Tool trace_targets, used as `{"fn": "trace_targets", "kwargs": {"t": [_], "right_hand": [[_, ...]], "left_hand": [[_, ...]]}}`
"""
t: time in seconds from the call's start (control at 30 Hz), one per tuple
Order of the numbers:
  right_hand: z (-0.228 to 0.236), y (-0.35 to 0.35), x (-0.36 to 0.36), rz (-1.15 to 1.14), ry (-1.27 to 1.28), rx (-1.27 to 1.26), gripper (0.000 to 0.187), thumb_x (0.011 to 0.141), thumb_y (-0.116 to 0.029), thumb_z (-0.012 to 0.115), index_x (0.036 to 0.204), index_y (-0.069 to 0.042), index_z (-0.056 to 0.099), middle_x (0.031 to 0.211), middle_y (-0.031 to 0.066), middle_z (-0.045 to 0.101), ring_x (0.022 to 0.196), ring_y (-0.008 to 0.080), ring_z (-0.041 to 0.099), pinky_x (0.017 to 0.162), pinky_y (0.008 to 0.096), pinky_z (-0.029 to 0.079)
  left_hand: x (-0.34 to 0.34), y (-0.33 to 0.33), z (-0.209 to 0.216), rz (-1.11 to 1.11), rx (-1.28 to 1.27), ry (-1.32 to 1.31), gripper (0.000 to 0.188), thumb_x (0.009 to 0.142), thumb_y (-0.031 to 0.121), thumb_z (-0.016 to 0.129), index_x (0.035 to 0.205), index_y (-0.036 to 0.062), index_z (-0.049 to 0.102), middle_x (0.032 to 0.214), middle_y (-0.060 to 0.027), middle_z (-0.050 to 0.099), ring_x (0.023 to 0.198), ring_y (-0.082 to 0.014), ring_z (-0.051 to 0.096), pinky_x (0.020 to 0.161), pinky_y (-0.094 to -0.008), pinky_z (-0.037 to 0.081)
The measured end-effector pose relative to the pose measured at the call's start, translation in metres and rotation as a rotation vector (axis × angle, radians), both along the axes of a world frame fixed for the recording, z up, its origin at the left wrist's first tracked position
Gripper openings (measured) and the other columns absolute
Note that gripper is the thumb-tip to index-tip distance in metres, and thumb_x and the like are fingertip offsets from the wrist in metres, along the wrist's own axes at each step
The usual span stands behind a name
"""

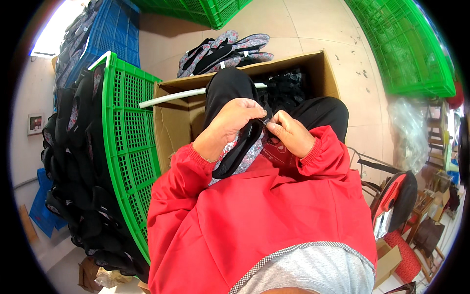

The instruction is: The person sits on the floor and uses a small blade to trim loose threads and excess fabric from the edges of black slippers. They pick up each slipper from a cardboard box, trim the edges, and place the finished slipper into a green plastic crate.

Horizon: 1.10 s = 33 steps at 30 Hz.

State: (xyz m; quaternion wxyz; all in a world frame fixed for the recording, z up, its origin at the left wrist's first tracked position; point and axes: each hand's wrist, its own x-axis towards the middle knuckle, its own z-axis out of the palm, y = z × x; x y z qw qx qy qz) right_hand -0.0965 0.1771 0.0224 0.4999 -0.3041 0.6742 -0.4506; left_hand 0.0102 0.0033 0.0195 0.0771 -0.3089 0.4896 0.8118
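Slipper (238,156), black with flowered lining, was over the lap, its upper end between the two hands and its lower part slanting down to the left on the red apron (269,210). The left hand (231,120) had its thumb and forefinger closed together, pinching the dark edge at this upper end. The right hand (292,133) pinched the same end from the other side, thumb against finger, and the fingertips of both were very near each other. What small part was between them, I cannot tell. Both hands were above the near side of the carton (170,128), between the left knee (230,90) and the right knee (325,110), so sideways room was small. A white rod (171,99) crossed the carton's left edge and passed under the left knee. Black things (281,90) filled the carton's right part. On the left, the crate (128,142) stood just beside the carton, with black slippers (71,142) behind its green wall. Past the far edge lay a pile (223,55) of slippers. On the right, room was wider: floor (360,98) with dark scraps (364,73) stretched toward another green crate (406,49).
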Motion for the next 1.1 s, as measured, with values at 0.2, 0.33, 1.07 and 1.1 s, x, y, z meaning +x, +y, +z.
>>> {"fn": "trace_targets", "kwargs": {"t": [0.2,0.33,1.07,1.1], "right_hand": [[0.003,-0.003,-0.001,0.035,0.067,0.004,0.022,0.098,-0.021,0.057,0.098,0.0,0.05,0.079,0.0094,0.063,0.069,0.0158,0.062,0.064,0.0308,0.05],[-0.005,-0.002,0.001,0.02,0.063,-0.053,0.018,0.101,-0.021,0.054,0.094,-0.005,0.049,0.078,0.0001,0.055,0.069,0.0065,0.052,0.062,0.0225,0.045],[-0.025,0.003,0.001,-0.112,-0.114,-0.048,0.018,0.099,-0.022,0.058,0.092,-0.006,0.051,0.078,0.0008,0.054,0.065,0.0082,0.054,0.057,0.025,0.045],[-0.028,0.004,0.001,-0.129,-0.139,-0.049,0.018,0.099,-0.022,0.058,0.092,-0.007,0.051,0.078,-0.0002,0.054,0.065,0.0074,0.053,0.057,0.0241,0.044]], "left_hand": [[0.002,0.0,-0.005,0.013,-0.027,0.002,0.013,0.087,0.011,0.065,0.087,-0.0015,0.068,0.081,-0.0059,0.067,0.073,-0.013,0.062,0.067,-0.0256,0.05],[0.001,0.002,-0.004,0.038,-0.025,0.007,0.011,0.088,0.01,0.067,0.087,-0.0011,0.067,0.08,-0.006,0.067,0.07,-0.0127,0.063,0.065,-0.0249,0.051],[-0.005,0.008,-0.016,0.126,-0.081,0.046,0.009,0.089,0.009,0.066,0.09,-0.0009,0.066,0.082,-0.0037,0.066,0.076,-0.0111,0.062,0.069,-0.025,0.051],[-0.006,0.008,-0.018,0.111,-0.2,0.039,0.013,0.091,0.009,0.064,0.097,-0.0024,0.067,0.087,-0.0048,0.067,0.081,-0.0111,0.062,0.074,-0.0252,0.052]]}}
